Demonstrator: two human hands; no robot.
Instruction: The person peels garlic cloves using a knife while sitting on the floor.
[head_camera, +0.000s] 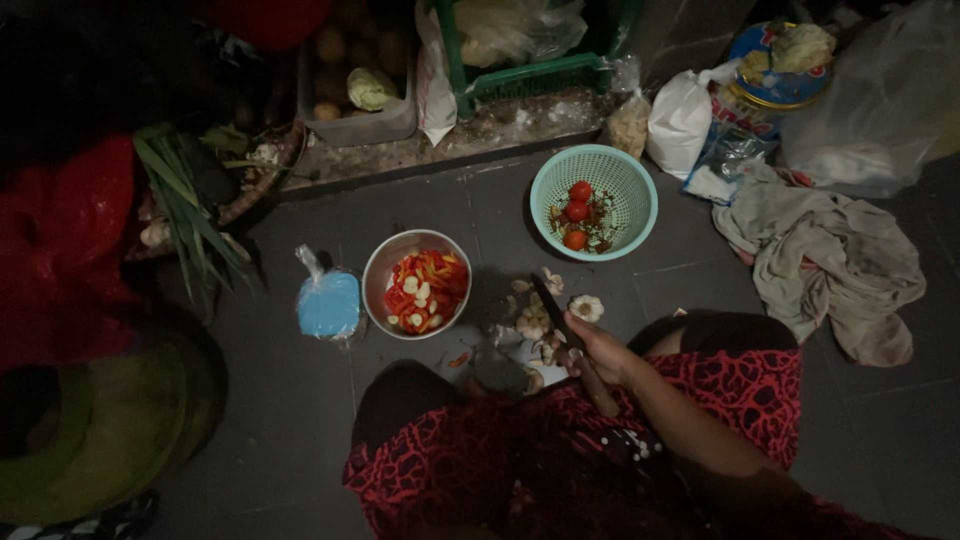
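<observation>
My right hand (600, 354) grips a dark knife (552, 306) whose blade points away from me over the tiled floor. Garlic bulbs and cloves (534, 322) lie around the blade, and one bulb (587, 307) sits just to its right. A dim shape that may be my left hand (498, 370) rests low beside the garlic; the shadow hides what it holds. Left of the garlic stands a metal bowl (381, 268) with sliced red chillies and pale slices. Further off, a teal plastic basket (620, 170) holds three small tomatoes (577, 212).
A small blue plastic bag (328, 305) lies left of the bowl. Green stalks (185, 210) lie at the far left, beside a red cloth. A crumpled grey cloth (830, 260) is at the right. A green crate (530, 72), a tub of potatoes (355, 90) and white bags (680, 120) line the back.
</observation>
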